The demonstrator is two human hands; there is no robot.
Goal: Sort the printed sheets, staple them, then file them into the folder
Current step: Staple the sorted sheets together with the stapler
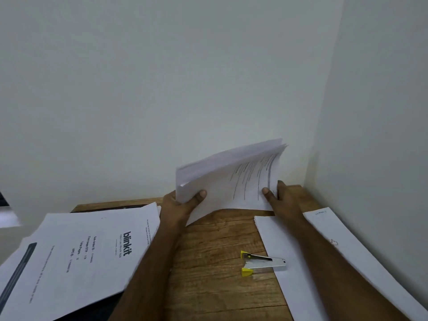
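Observation:
A bundle of printed sheets [234, 179] stands on its edge at the back of the wooden table [208, 286], tilted toward the wall. My left hand [180, 205] grips its left end, thumb on the front. My right hand [280, 198] holds its right end the same way. A silver stapler with yellow ends [261, 262] lies between my forearms, partly on a white pile. A stack topped by a cover sheet printed "blinkit" [92, 253] lies at the left.
A pile of white sheets [298, 274] lies at the right under my right forearm. A dark flat thing [16, 274] shows at the left under the stack; I cannot tell what it is. Walls close the table at the back and right.

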